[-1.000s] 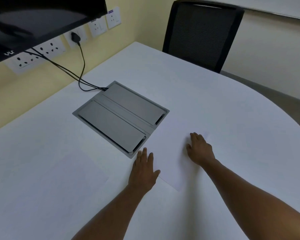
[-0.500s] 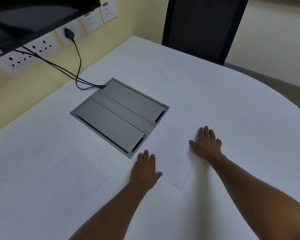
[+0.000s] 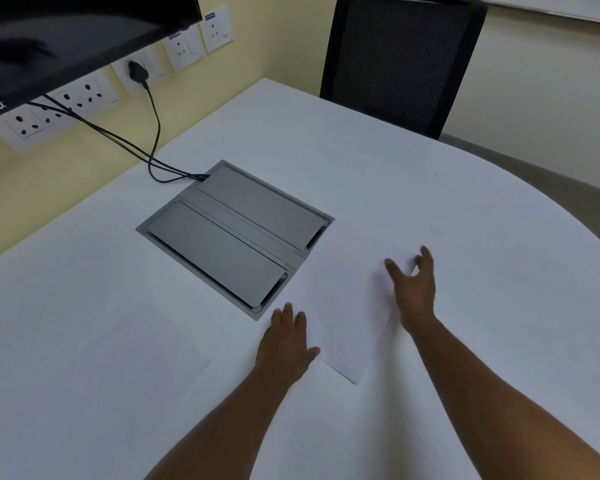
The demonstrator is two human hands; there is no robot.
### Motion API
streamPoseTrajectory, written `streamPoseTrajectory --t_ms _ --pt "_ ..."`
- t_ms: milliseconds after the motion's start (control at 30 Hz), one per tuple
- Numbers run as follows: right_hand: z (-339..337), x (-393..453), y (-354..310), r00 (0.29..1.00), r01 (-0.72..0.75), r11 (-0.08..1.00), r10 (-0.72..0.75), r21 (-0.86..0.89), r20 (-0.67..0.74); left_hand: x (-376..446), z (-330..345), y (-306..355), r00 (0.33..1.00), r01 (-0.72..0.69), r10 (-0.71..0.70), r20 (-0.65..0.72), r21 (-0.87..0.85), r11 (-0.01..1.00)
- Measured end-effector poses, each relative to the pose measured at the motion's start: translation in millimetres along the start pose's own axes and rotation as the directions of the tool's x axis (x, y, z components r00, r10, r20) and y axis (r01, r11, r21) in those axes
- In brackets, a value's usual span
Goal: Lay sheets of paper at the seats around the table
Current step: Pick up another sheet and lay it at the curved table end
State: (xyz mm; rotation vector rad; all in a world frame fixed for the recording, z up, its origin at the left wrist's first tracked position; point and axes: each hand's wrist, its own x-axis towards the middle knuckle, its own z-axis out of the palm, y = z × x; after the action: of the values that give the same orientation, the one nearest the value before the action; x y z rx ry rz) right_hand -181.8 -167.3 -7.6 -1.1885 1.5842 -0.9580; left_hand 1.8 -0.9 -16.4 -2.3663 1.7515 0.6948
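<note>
A person leans over a white table (image 3: 413, 188) with both bare forearms reaching forward. The left hand (image 3: 286, 344) lies flat, palm down, fingers together, its thumb touching the near left edge of a sheet (image 3: 347, 299) that lies on the table just right of a grey cable box (image 3: 234, 237). The sheet's far left corner touches or slightly overlaps the box's rim; which of the 2 cannot be told. The right hand (image 3: 413, 289) is over the sheet's right side, fingers spread wide and holding nothing; whether it touches the paper cannot be told. A 2nd sheet (image 3: 132, 368) lies flat on the table to the left, well apart from the hands. Black cables (image 3: 153, 133) run from wall sockets (image 3: 84, 95) into the box's far corner. A black chair (image 3: 399, 60) stands at the table's far edge, and the corner of a dark screen (image 3: 66, 36) hangs at the upper left.
</note>
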Motion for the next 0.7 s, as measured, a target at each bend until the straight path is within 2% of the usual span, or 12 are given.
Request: streamPoseTrajectory --t_ms 67,167,233,300,400,533,700 --pt "5 -2 -6 0.968 -0.172 0.955 0.209 0.241 -0.137 0 -1 1 1.000 0.000 0.000 0.004 -0.002 1.000" --pt "6 1 -5 0.917 -0.308 0.895 0.370 0.322 -0.151 0 -2 1 1.000 -0.003 0.003 0.007 0.002 1.000" --pt "4 -1 -4 0.937 -0.309 0.915 0.340 0.261 -0.083 -1 -2 1 1.000 -0.001 0.001 0.003 0.003 1.000" --pt "2 -6 -5 0.962 -0.266 0.956 0.272 0.125 -0.034 -1 -2 1 1.000 -0.002 0.002 0.003 0.005 1.000" --pt "-2 -7 -7 0.977 -0.210 0.977 0.210 0.022 -0.031 0 -3 1 1.000 -0.003 0.003 0.011 -0.010 1.000" --pt "-7 -14 -21 0.989 -0.147 0.985 0.147 0.092 0.009 1 -7 -2 0.999 -0.020 0.014 -0.048 -0.121 0.992" --pt "-25 -28 -41 0.986 -0.162 0.929 0.162 0.334 0.029 -12 -8 -10 0.934 -0.077 -0.023 -0.357 -0.263 0.962"
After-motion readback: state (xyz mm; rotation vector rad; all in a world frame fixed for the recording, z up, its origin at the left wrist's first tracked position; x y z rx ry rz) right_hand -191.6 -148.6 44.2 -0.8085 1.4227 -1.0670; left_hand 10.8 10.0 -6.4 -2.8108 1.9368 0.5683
